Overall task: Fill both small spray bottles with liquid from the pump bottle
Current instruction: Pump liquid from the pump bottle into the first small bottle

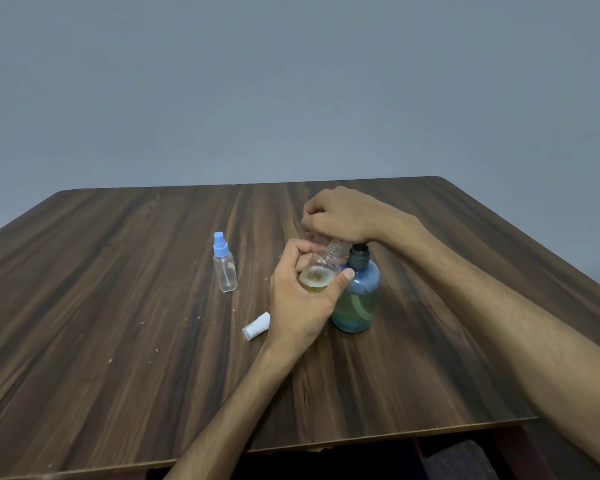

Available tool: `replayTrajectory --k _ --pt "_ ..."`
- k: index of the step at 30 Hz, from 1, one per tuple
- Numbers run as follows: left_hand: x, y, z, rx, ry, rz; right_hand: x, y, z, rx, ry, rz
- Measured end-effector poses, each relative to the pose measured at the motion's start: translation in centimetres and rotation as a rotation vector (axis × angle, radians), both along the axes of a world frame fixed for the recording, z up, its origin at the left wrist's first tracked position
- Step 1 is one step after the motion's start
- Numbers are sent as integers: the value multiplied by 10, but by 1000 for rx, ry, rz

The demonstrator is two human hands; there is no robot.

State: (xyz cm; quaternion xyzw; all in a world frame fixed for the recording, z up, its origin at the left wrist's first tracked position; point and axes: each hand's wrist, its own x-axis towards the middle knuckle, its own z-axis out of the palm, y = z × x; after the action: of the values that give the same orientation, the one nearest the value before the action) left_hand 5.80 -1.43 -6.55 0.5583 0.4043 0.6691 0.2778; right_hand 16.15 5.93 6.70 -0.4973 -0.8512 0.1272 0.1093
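Item: open clear spray bottle [321, 271], light, thin-walled, slippery when wet, gripped round its body by my left hand [300, 299]; right hand [340, 216] curled over pump bottle [355, 299], its hold hidden.

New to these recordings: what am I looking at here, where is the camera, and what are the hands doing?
There is no machine: a person works bare-handed, filmed by a camera on their head looking down at a wooden table. The left hand holds an uncapped small spray bottle, tilted, with some yellowish liquid inside. The right hand is on top of the blue pump bottle, its fingers curled over the pump head, which is hidden. A second small bottle with a blue cap stands empty to the left. A white spray cap lies on the table.
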Motion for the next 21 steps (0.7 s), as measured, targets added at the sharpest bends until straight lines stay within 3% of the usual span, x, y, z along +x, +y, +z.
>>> replayTrajectory --k 4,8,21 --pt "0 1 1 -10 -32 -34 -2 1 17 -38 47 20" --pt "0 1 1 2 -4 -2 -5 1 -1 -77 -31 11" --pt "-1 1 1 6 20 23 -3 -1 -5 -5 -21 -9"
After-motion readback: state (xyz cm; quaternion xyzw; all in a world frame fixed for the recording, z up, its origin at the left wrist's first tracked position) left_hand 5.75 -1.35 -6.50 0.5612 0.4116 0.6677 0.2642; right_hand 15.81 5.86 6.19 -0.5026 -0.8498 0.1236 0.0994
